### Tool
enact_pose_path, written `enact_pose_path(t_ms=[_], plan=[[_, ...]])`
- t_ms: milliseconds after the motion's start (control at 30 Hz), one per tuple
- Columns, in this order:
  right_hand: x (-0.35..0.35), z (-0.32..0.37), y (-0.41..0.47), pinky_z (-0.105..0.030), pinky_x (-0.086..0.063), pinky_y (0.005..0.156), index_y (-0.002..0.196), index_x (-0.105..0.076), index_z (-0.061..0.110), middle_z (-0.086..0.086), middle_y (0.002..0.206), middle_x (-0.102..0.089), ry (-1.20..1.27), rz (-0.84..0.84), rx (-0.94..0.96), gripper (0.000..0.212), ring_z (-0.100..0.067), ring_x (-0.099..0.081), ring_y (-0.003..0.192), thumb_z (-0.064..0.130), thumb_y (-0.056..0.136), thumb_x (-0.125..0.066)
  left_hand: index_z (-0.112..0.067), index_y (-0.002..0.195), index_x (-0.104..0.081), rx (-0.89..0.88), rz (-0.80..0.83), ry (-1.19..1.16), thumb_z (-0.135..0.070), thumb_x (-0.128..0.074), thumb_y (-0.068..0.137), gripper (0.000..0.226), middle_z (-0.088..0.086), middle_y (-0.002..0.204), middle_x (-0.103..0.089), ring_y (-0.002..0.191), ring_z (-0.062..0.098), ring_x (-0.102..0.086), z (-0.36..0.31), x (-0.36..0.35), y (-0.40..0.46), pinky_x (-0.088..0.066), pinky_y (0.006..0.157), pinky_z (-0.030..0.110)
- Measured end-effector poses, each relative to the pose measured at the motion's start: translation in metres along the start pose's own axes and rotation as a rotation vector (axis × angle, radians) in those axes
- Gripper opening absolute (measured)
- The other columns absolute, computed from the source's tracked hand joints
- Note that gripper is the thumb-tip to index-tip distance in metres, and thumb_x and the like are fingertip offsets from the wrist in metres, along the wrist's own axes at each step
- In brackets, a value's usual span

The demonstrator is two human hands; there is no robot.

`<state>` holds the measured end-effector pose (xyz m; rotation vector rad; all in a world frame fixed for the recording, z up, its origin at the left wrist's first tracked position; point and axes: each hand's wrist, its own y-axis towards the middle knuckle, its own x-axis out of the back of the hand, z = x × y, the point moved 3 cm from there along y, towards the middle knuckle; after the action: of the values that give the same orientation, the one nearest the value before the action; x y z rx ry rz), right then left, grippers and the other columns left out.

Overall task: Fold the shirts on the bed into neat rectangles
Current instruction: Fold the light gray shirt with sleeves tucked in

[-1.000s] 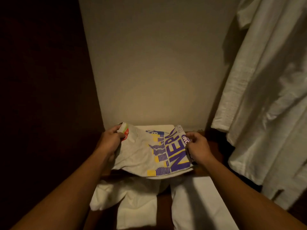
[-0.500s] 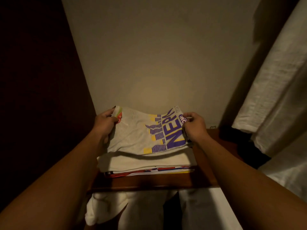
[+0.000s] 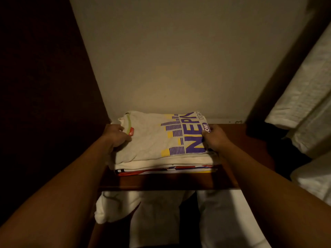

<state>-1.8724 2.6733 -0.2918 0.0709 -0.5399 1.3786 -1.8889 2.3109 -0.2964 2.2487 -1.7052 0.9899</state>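
A folded cream shirt with purple and yellow lettering [image 3: 154,138] lies on top of a stack of folded shirts [image 3: 166,167] on a dark wooden shelf [image 3: 161,183]. My left hand [image 3: 114,136] grips the shirt's left edge near a red label and green collar. My right hand [image 3: 215,139] grips its right edge beside the print. The lower shirts in the stack show white, red and yellow edges.
A plain beige wall [image 3: 170,59] stands behind the shelf. White garments [image 3: 304,97] hang at the right. More white cloth [image 3: 143,217] hangs below the shelf's front edge. The left side is a dark panel [image 3: 39,86].
Both hands carried the printed shirt forward and down onto the stack. It now rests flat on the pile, and the view has come closer to the shelf.
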Motion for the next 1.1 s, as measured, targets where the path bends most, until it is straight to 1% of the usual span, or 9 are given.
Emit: enact_pose_path(t_ms=[133,267,400,500,600,700,800,933,1100], plan=[[0.007,0.008,-0.004,-0.038,-0.057,0.077,0.134,-0.05,0.008,-0.011,0.121,-0.064,-0.019,-0.085,0.081,0.032,-0.022,-0.065,0.097,0.016,0.103,-0.056,-0.009,0.135,-0.06,-0.12,-0.102,-0.163,0.011,-0.07,0.085,0.055,0.007,0.126,-0.06,0.105,0.029,-0.062,-0.005,0.0,-0.013,-0.053,0.089,0.032],[0.006,-0.014,-0.019,-0.034,-0.058,0.067,0.139,-0.046,0.014,-0.006,0.12,-0.06,-0.056,-0.033,0.043,0.04,-0.018,-0.065,0.096,0.019,0.101,-0.059,-0.012,0.133,-0.063,-0.111,-0.094,0.021,0.005,-0.076,0.081,0.057,0.009,0.135,-0.061,0.115,0.029,-0.061,0.022,-0.004,-0.02,-0.048,0.1,0.03],[0.004,-0.014,-0.024,-0.044,-0.056,0.093,0.142,-0.042,0.016,-0.01,0.139,-0.049,-0.509,-0.087,0.162,0.061,-0.027,-0.053,0.124,0.03,0.092,-0.073,-0.012,0.131,-0.062,-0.272,-0.257,0.482,-0.011,-0.071,0.084,0.048,0.016,0.137,-0.054,0.121,0.038,-0.054,0.008,-0.013,-0.044,-0.047,0.098,0.041],[-0.011,0.012,-0.03,-0.045,-0.044,0.104,0.146,-0.039,0.018,-0.01,0.149,-0.04,-0.829,-0.193,0.444,0.057,-0.028,-0.04,0.135,0.043,0.098,-0.057,-0.017,0.135,-0.058,-0.573,-0.426,0.673,-0.034,-0.059,0.094,0.045,0.014,0.139,-0.052,0.124,0.037,-0.05,-0.018,-0.025,-0.066,-0.04,0.101,0.047],[-0.036,0.025,-0.026,-0.052,-0.024,0.117,0.158,-0.023,0.027,-0.007,0.167,-0.015,-0.951,-0.072,0.549,0.063,-0.033,-0.018,0.151,0.057,0.103,-0.032,-0.026,0.153,-0.039,-0.668,-0.14,0.71,-0.054,-0.041,0.101,0.059,0.009,0.16,-0.036,0.144,0.032,-0.036,-0.023,-0.05,-0.06,-0.03,0.113,0.049],[-0.051,0.001,-0.014,-0.054,-0.001,0.122,0.16,0.009,0.038,-0.002,0.169,0.014,-1.065,0.106,0.479,0.074,-0.03,0.013,0.155,0.073,0.098,-0.014,-0.033,0.163,-0.004,-0.474,0.13,0.844,-0.078,-0.018,0.095,0.082,0.003,0.171,-0.001,0.157,0.029,-0.004,0.004,-0.063,-0.045,-0.013,0.123,0.051],[-0.053,-0.021,-0.01,-0.052,0.007,0.123,0.156,0.021,0.04,-0.001,0.166,0.023,-1.104,0.119,0.48,0.078,-0.028,0.024,0.152,0.078,0.095,-0.01,-0.029,0.162,0.01,-0.341,0.171,0.885,-0.084,-0.01,0.089,0.094,0.005,0.17,0.013,0.157,0.03,0.009,0.019,-0.069,-0.041,-0.004,0.125,0.052],[-0.046,-0.011,-0.009,-0.052,0.003,0.122,0.157,0.02,0.038,-0.003,0.167,0.021,-1.172,0.189,0.478,0.083,-0.03,0.019,0.154,0.079,0.094,-0.015,-0.022,0.163,0.001,-0.33,0.154,0.973,-0.081,-0.017,0.092,0.094,0.01,0.171,0.0,0.156,0.035,-0.004,0.003,-0.067,-0.043,-0.015,0.122,0.055],[-0.029,-0.001,-0.03,-0.054,-0.01,0.122,0.161,0.007,0.03,-0.008,0.169,0.007,-1.222,0.24,0.454,0.084,-0.033,0.004,0.155,0.069,0.099,-0.033,-0.02,0.135,-0.049,-0.6,0.086,1.208,-0.067,-0.036,0.095,0.063,0.012,0.137,-0.053,0.125,0.032,-0.051,-0.023,-0.055,-0.066,-0.04,0.099,0.046]])
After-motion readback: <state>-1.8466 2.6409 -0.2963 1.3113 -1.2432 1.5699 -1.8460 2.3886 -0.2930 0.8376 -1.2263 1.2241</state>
